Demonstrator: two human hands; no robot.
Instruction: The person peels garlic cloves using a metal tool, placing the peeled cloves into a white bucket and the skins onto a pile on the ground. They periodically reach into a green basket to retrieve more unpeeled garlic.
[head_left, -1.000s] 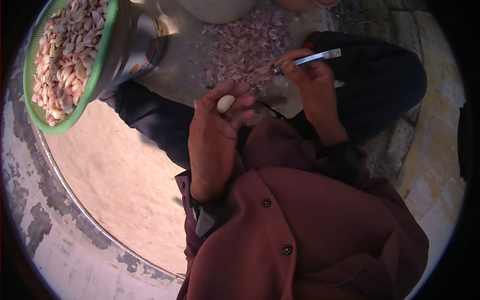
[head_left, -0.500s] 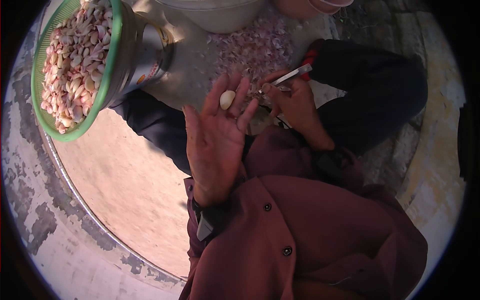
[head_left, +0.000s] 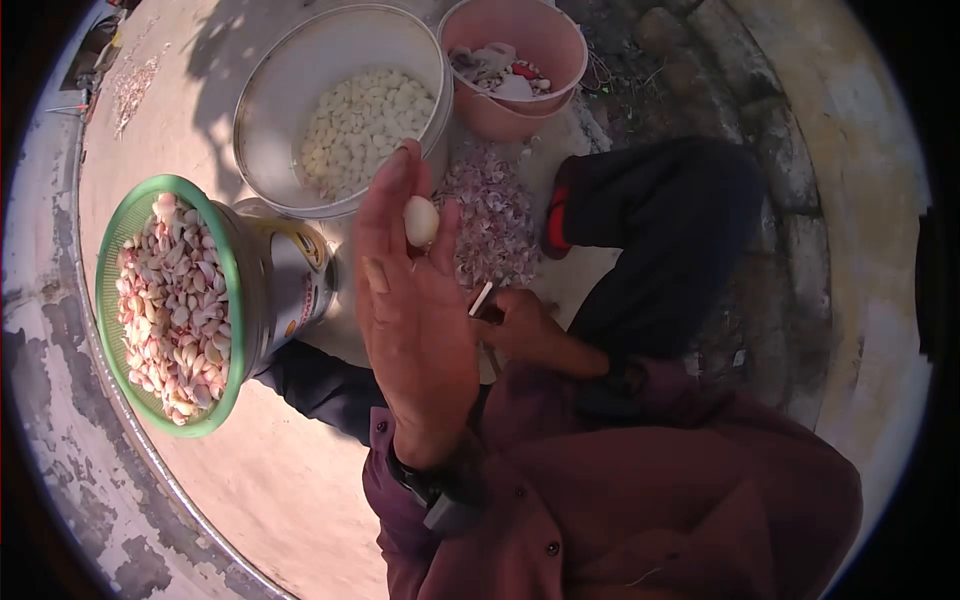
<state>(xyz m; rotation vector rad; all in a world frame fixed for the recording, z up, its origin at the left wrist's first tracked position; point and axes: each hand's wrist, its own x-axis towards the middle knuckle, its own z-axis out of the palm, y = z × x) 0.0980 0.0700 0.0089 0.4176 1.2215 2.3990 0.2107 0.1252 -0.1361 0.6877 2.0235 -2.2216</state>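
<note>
My left hand (head_left: pixel 412 310) is raised with the palm facing me, and a peeled white garlic clove (head_left: pixel 421 220) rests at its fingertips. Just beyond that hand stands a large steel bowl (head_left: pixel 262 90) of peeled cloves. My right hand (head_left: pixel 528 330) is lower, by my knee, with its fingers closed on a small metal knife (head_left: pixel 481 298). A heap of pinkish garlic skins (head_left: pixel 490 215) lies on the ground behind both hands.
A green basket (head_left: pixel 232 275) of unpeeled cloves sits on a metal tin (head_left: pixel 295 280) at the left. A pink tub (head_left: pixel 545 45) with scraps stands at the back. My dark trouser leg (head_left: pixel 670 230) and maroon shirt (head_left: pixel 640 500) fill the right and bottom.
My left hand has lifted the peeled clove up towards the steel bowl. My right hand with the knife has dropped lower. The view has tilted up, showing the bowl and pink tub.
</note>
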